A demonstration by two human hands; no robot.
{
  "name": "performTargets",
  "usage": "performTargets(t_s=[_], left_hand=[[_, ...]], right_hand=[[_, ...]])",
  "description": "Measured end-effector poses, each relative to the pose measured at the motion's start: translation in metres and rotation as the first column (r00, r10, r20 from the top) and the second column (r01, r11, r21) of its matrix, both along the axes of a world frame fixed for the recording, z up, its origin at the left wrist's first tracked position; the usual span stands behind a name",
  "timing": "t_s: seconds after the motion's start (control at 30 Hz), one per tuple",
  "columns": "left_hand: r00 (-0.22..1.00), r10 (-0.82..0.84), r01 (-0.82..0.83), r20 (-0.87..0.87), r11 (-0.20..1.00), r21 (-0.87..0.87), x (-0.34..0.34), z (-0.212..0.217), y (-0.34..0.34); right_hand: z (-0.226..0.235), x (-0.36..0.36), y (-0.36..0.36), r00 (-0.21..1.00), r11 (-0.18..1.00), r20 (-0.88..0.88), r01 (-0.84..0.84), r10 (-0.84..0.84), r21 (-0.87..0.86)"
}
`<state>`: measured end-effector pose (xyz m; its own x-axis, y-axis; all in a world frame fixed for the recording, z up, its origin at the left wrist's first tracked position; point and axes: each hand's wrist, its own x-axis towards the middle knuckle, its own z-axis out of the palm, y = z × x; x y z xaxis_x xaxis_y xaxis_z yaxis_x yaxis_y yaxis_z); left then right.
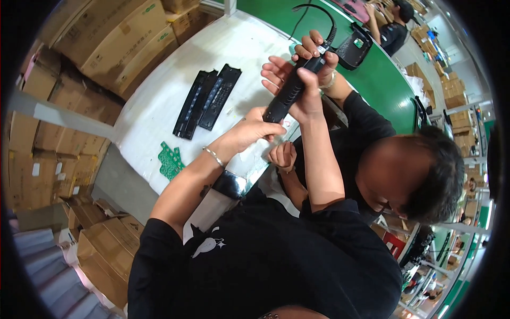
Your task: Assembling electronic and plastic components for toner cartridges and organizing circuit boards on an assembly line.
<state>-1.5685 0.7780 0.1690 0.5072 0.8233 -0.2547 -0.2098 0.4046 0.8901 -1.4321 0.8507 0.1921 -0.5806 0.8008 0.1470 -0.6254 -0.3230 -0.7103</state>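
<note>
Both hands meet on a long black handheld device [295, 85] held up over the white table [159, 101], just above the middle of the frame. Right hand [311, 101], its forearm rising from the lower centre, is wrapped shut around the device's middle. Left hand [249, 130], a bracelet on its wrist, is curled against the lower end, fingertips pressing there; whether it truly pinches is unclear.

A co-worker's hand [276, 72] lies open behind the upper part, and another hand [313, 45] closes over the top, where a black cable [319, 13] leaves.

Long axis runs from lower left to upper right, the cabled end pointing to the upper right toward a black cradle [356, 48] on the green belt [382, 80].

Two black remote-control shells [207, 101] lie side by side at the upper left of the table, well apart; green circuit boards [170, 159] sit near its left edge.
</note>
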Motion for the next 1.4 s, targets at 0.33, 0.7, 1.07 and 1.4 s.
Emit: performTargets(t_s=[0.33,0.7,1.07,1.4], left_hand=[[0.860,0.312,-0.131,-0.405,0.900,0.416,0.001,-0.057,-0.013],[0.961,0.092,0.085,-0.261,0.799,0.596,0.051,-0.029,-0.227],[0.601,-0.735,0.111,-0.314,-0.312,0.944,0.213,-0.049,-0.430],[0.257,-0.685,0.499,-0.682,-0.510,0.701,0.383,-0.131,-0.666]], right_hand=[[-0.059,0.055,-0.144,0.352,0.692,0.614,0.529,-0.706,0.492],[-0.074,0.020,-0.395,0.686,0.681,0.495,0.695,-0.533,-0.231],[-0.048,0.103,-0.620,0.241,0.237,-0.078,0.753,-0.967,-0.614],[-0.040,0.212,-0.918,-0.142,-0.174,0.103,0.694,-0.984,-0.699]])
